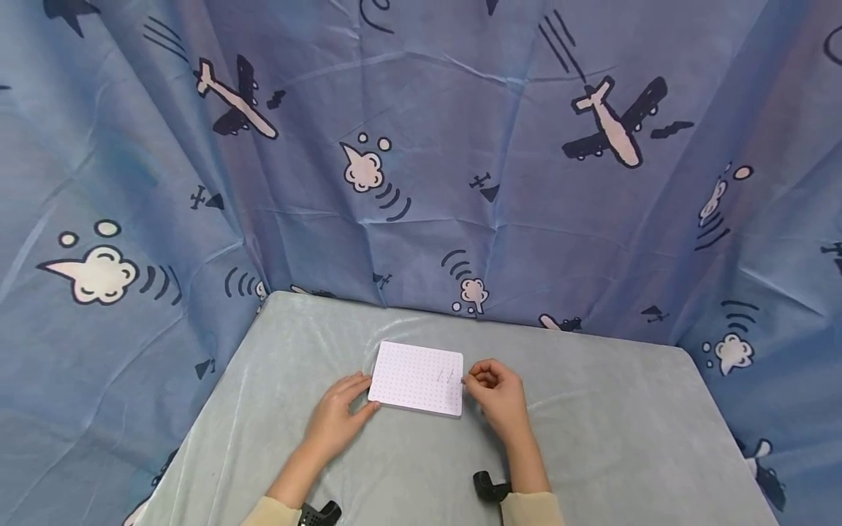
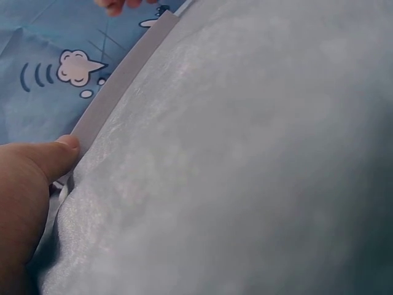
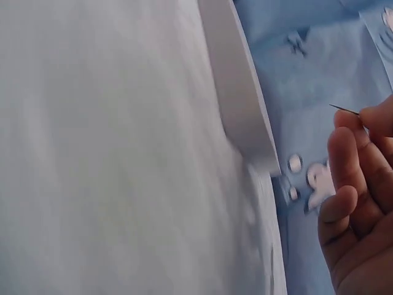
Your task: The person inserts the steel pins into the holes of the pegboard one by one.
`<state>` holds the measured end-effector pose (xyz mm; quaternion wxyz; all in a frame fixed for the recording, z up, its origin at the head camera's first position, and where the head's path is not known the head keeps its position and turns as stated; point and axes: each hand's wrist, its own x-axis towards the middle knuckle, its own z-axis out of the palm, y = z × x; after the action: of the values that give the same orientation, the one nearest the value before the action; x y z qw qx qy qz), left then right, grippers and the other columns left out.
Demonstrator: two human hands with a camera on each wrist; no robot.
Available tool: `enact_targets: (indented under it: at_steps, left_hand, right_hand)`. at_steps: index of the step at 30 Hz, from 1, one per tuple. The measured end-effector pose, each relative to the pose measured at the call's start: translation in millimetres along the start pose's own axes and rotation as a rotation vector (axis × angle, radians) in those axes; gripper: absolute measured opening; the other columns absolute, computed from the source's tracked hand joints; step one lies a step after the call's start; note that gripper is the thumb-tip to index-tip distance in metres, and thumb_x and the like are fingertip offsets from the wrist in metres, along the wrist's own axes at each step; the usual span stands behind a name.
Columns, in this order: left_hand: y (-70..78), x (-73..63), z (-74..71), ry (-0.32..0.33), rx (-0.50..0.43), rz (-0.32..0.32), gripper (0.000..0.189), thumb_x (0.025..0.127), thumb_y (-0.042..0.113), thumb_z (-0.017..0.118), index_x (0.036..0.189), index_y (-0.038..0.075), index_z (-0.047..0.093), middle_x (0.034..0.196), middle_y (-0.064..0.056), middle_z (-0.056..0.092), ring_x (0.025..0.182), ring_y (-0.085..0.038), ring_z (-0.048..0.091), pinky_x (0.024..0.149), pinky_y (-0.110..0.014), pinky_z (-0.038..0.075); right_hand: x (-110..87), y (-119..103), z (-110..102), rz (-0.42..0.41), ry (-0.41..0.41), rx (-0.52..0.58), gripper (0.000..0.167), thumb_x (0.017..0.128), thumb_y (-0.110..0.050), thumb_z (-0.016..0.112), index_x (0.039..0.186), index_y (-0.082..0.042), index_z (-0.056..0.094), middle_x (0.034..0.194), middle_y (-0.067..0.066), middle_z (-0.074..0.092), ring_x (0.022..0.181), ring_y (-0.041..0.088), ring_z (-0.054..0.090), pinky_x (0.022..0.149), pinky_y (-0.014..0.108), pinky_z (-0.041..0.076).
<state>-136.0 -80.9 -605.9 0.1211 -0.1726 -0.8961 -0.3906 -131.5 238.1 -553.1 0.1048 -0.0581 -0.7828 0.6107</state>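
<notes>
A white rectangular block with a grid of small dots on top [image 1: 411,380] lies on the cloth-covered table. My left hand [image 1: 338,416] holds its near left corner, fingers along the left edge. The thumb [image 2: 64,150] presses against the front side in the left wrist view. Beside the block's right edge is my right hand [image 1: 498,394]. Between thumb and forefinger it pinches a thin needle [image 3: 344,109], whose tip points out past the fingers, while the other fingers curl loosely. A few thin, slanted dark lines [image 1: 445,376] show on the right part of the dotted top.
A pale grey-green cloth [image 1: 612,431] covers the table. Behind and at both sides hangs a blue curtain [image 1: 421,95] printed with planes and clouds. A black wrist-worn device [image 1: 490,486] sits at the right wrist, and another [image 1: 320,513] at the left.
</notes>
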Motion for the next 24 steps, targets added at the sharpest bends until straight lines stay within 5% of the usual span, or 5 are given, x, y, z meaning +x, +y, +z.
enact_targets:
  at_steps: [4,10,24]
  left_hand:
    - [-2.3,-0.5,1.4,0.004,0.000,0.003,0.048,0.088,0.021,0.094,0.131,0.007,0.079,0.137,-0.011,0.075,0.137,-0.036,0.064,0.120,-0.053,0.049]
    - [-4.4,-0.2,2.8,-0.001,0.005,0.002,0.047,0.089,0.022,0.094,0.131,0.007,0.079,0.137,-0.010,0.075,0.137,-0.036,0.064,0.121,-0.054,0.049]
    - [-5.7,1.1,2.0,0.022,-0.002,0.036,0.048,0.089,0.021,0.094,0.132,0.007,0.079,0.136,-0.010,0.075,0.136,-0.036,0.065,0.119,-0.055,0.050]
  right_hand:
    - [-6.6,-2.7,23.5,-0.046,-0.048,0.030,0.014,0.089,0.007,0.082,0.092,-0.004,0.073,0.084,0.009,0.072,0.074,0.017,0.066,0.063,0.021,0.055]
    - [-13.9,-3.0,47.5,-0.127,-0.067,-0.070,0.014,0.088,0.005,0.082,0.085,-0.008,0.077,0.077,0.000,0.070,0.069,0.015,0.062,0.059,0.021,0.052]
    - [-7.7,-4.0,65.3,-0.191,-0.077,-0.316,0.015,0.088,-0.004,0.083,0.083,-0.017,0.077,0.078,-0.008,0.071,0.060,0.007,0.056,0.054,0.021,0.048]
